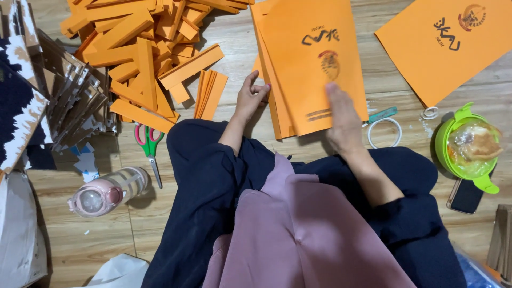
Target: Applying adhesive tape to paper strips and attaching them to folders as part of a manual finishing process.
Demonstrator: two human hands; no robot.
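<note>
Seated on the wooden floor [234, 37], a person pressed the open right hand [341, 120] flat on a stack of orange printed sheets [306, 64], the loosely curled, empty left hand [250, 98] steadying its near edge, best kept squared.

The person is wearing dark navy trousers [208, 176], loose and softly creased, and they are covering both legs from edge to edge of the view. Over them a dusty mauve-pink top [298, 234] is draping down the middle, its fabric gathering into long folds and its hem coming to a point near the knees. A dark navy sleeve [394, 213] is showing on the right arm, ending short of the wrist and bunching a little at its cuff. The left hand [250, 98] is bare, no rings showing, and the right hand [341, 120] is bare too, no watch or band showing at either wrist.
</note>
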